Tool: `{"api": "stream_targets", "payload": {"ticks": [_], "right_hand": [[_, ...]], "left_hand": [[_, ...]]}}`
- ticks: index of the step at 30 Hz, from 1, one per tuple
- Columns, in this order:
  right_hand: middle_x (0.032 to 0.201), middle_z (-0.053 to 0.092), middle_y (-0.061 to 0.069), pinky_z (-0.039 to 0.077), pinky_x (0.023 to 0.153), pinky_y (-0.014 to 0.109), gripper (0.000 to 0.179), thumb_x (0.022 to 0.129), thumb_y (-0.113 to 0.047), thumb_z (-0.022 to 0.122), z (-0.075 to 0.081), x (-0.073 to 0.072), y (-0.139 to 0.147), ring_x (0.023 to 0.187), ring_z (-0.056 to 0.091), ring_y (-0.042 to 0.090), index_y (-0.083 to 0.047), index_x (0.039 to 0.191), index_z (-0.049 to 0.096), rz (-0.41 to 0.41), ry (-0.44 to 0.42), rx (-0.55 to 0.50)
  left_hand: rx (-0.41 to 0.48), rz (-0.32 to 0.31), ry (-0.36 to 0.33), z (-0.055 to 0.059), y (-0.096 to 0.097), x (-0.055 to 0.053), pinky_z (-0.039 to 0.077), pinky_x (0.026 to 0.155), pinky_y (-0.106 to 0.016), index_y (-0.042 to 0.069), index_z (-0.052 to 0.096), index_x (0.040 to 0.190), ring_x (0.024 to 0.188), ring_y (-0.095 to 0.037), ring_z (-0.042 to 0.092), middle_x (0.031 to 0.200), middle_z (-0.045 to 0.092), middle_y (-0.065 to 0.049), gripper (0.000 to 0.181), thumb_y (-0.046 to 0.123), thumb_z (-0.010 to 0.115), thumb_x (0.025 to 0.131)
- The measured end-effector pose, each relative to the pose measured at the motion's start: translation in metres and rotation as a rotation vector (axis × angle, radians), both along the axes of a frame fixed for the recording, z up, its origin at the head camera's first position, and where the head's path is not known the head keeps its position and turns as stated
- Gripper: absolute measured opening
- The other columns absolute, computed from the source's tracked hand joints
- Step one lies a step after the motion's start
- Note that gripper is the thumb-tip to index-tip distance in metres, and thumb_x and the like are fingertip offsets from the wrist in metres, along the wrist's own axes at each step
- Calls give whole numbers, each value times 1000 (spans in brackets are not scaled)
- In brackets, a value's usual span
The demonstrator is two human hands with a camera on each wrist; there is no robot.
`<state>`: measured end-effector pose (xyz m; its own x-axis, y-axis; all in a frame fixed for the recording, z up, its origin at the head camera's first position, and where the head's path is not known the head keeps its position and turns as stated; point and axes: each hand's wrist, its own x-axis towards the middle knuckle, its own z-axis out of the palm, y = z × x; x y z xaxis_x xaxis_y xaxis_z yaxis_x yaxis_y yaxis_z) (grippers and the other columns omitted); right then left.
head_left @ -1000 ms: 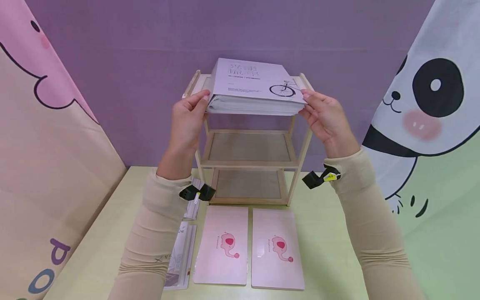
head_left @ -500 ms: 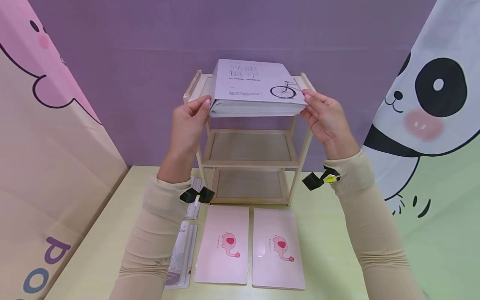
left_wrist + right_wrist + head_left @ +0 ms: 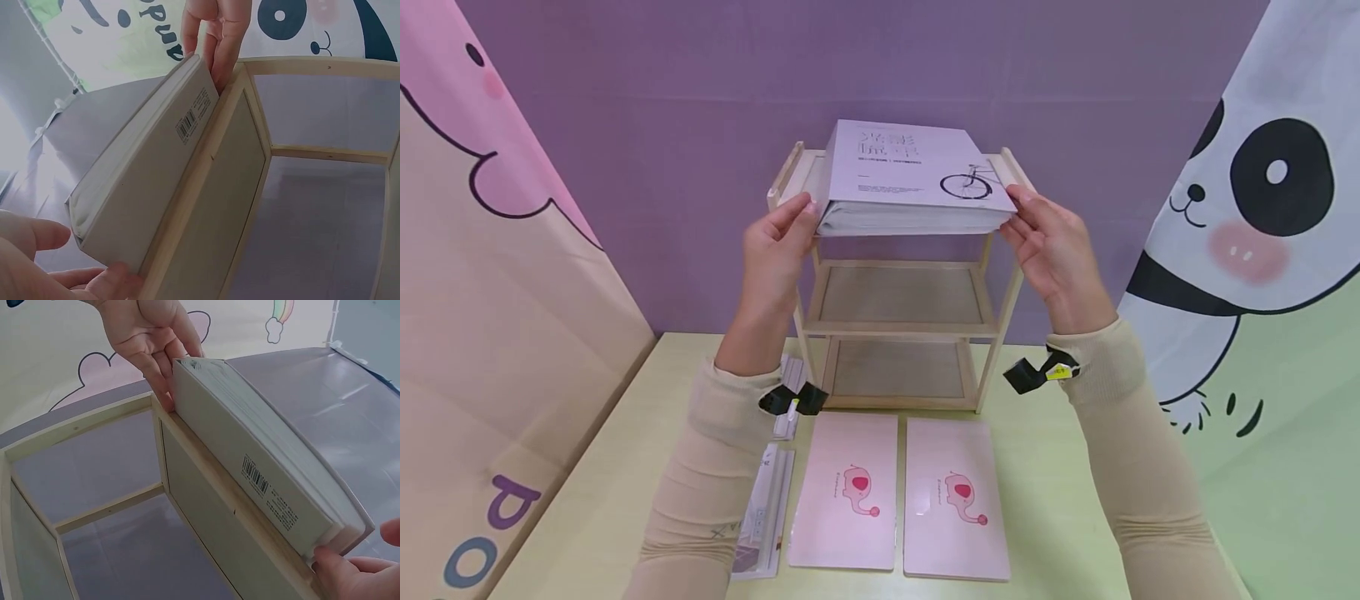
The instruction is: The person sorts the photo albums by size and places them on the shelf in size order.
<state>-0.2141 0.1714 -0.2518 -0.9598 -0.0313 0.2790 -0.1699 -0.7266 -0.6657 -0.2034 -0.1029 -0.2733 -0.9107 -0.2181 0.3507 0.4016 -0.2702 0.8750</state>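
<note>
A thick white book (image 3: pixel 898 175) with a bicycle on its cover lies on the top tier of the wooden shelf rack (image 3: pixel 898 327), its page edge toward me. In the wrist views its barcoded underside (image 3: pixel 153 159) overhangs the front rail. My left hand (image 3: pixel 778 250) holds the near left corner, fingers beneath and thumb beside it. At the near right corner my right hand (image 3: pixel 1056 254) holds the book, thumb by the cover and fingers below. Fingertip contact at the corners is partly hidden.
Two pink elephant-print books (image 3: pixel 844 517) (image 3: pixel 955 533) lie in front of the rack on the table (image 3: pixel 1060 500). Grey-and-white books (image 3: pixel 760 533) sit partly behind my left sleeve. Purple cloth (image 3: pixel 1075 108) hangs behind, with printed cloths at both sides.
The book's near edge and both hands have come slightly lower in the head view. The left fingers now sit a little further out from the cover corner.
</note>
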Motion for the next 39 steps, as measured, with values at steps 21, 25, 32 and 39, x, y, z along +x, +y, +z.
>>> {"api": "stream_targets", "payload": {"ticks": [21, 25, 32, 39], "right_hand": [[110, 68, 15, 53, 85, 36, 24, 99, 0, 46, -49, 17, 25, 107, 63, 24, 4, 112, 65, 9, 49, 73], [110, 68, 14, 54, 85, 35, 26, 100, 0, 43, -63, 21, 25, 106, 64, 23, 2, 110, 67, 7, 51, 104], [108, 70, 11, 54, 84, 34, 30, 101, 1, 40, -84, 25, 25, 106, 64, 22, -2, 105, 70, -7, 24, 155], [109, 70, 9, 54, 85, 33, 31, 100, 2, 41, -99, 31, 26, 106, 64, 21, -3, 105, 71, -15, 0, 183]], "left_hand": [[7, 5, 1, -42, 1, 11, 45, 96, -30, -7, 52, 132, 107, -14, 55, 121, 59, -7, 35, 1, 50, 98], [4, 0, -16, -53, 2, 12, 43, 100, -32, -8, 52, 132, 110, -16, 56, 128, 58, -13, 35, 1, 49, 98], [56, -3, -12, -73, 6, 13, 43, 101, -34, -11, 51, 130, 119, -29, 55, 127, 58, -20, 34, -3, 49, 97], [33, -19, -5, -87, 6, 19, 43, 101, -36, -11, 50, 131, 110, -17, 59, 129, 58, -20, 35, -5, 48, 96]]}}
